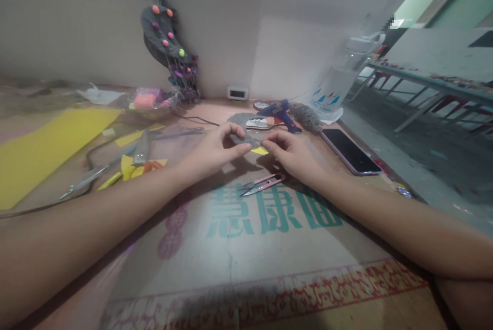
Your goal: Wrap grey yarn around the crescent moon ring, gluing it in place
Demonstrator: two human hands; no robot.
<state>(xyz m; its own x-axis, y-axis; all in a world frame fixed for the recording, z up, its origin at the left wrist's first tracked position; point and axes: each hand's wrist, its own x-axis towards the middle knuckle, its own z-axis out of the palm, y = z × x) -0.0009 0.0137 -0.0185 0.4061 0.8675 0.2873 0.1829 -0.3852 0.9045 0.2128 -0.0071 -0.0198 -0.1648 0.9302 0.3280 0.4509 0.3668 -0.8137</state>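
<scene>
Between my two hands is a curved piece wrapped in grey yarn (236,118), with a bare yellow card edge (259,150) showing at its lower side. My left hand (219,151) is closed on its left part, thumb in front and fingers curled behind. The fingers of my right hand (288,151) are pinched together at the right end of the piece, on what looks like its grey yarn; the fingertips hide most of it. Just below the hands, pink-handled thread snips (265,183) lie on the printed cardboard (246,253), blades pointing left.
Behind my hands are a blue glue gun (281,111), a grey yarn bundle (306,115) and a small digital clock (238,93). A phone (350,151) and a bottle (333,86) stand right. Left lie yellow sheet (50,147) and scraps (129,166). A decorated grey crescent (164,37) leans on the wall.
</scene>
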